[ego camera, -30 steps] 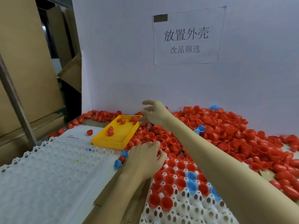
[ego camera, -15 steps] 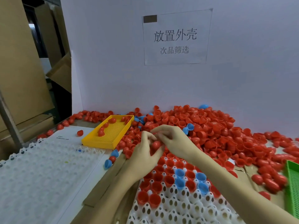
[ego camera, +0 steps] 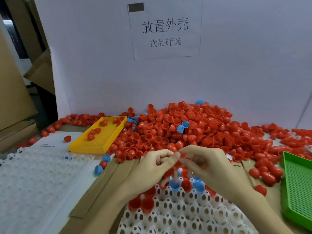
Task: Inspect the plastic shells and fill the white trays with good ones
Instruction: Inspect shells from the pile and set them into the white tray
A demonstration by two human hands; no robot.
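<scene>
A big heap of red plastic shells point(ego camera: 185, 130), with a few blue ones, lies against the white back wall. In front of me is a white tray point(ego camera: 177, 217) with rows of sockets; its far rows hold red shells point(ego camera: 146, 204) and blue shells point(ego camera: 199, 186). My left hand point(ego camera: 150, 171) and my right hand point(ego camera: 207, 166) meet fingertip to fingertip just above the tray's far edge. Their curled fingers pinch a small red shell point(ego camera: 183, 156) between them, mostly hidden and blurred.
A yellow mesh tray point(ego camera: 94, 146) with a few red shells sits at the left of the heap. A green mesh tray point(ego camera: 298, 188) lies at the right edge. Another white tray point(ego camera: 33, 183) lies on the left, beside cardboard strips point(ego camera: 108, 183). Loose shells point(ego camera: 98, 169) lie near them.
My right hand came back from the yellow tray to meet my left hand. Both hands then drew nearer to me over the white tray. The view tilted down and right.
</scene>
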